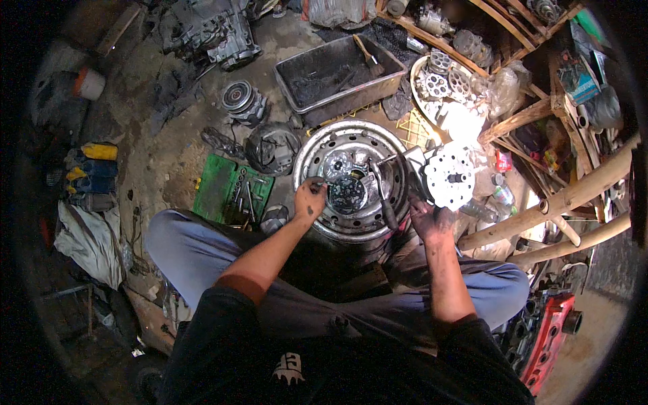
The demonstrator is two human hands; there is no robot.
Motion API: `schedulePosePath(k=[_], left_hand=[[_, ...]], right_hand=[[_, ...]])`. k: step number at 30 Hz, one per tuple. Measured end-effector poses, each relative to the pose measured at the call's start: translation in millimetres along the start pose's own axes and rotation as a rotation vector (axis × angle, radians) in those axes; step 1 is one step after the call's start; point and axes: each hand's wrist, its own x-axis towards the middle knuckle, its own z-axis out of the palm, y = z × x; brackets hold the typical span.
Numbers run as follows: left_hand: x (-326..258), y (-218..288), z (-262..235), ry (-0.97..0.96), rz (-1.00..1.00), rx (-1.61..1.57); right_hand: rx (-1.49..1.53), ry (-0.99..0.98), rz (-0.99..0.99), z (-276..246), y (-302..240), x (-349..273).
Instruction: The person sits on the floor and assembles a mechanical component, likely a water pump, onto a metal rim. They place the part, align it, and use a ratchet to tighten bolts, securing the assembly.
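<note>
R hand (432,216) holding silver disc (442,194), stub (457,178) axis pointing rt; L hand (310,200) at dk disc (347,194), grip unclear.

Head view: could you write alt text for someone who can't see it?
A person's left hand is at a dark round part inside a metal wheel; the right hand is at a pale, holed disc. A green tool case and black tub sit nearby.

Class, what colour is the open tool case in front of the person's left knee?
The tool case is green, best seen in the head view.
</note>
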Motion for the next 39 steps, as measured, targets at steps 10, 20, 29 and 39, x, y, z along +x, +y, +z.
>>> schedulePosePath(k=[10, 20, 29, 39], left_hand=[[2, -2, 1, -0.046, 0.199, 0.002], [-21, 29, 6, -0.164, 0.324, 0.371], [-27, 59, 11, -0.3, 0.139, 0.689], [-31, 70, 10, -0.348, 0.1, 0.618]], right_hand=[[0.79, -0.189, 0.043, 43, -33, -26], [0.686, -0.244, -0.048, 40, -30, -31], [0.717, -0.182, -0.067, 50, -30, -34], [0.689, -0.184, -0.094, 43, -32, -34]])
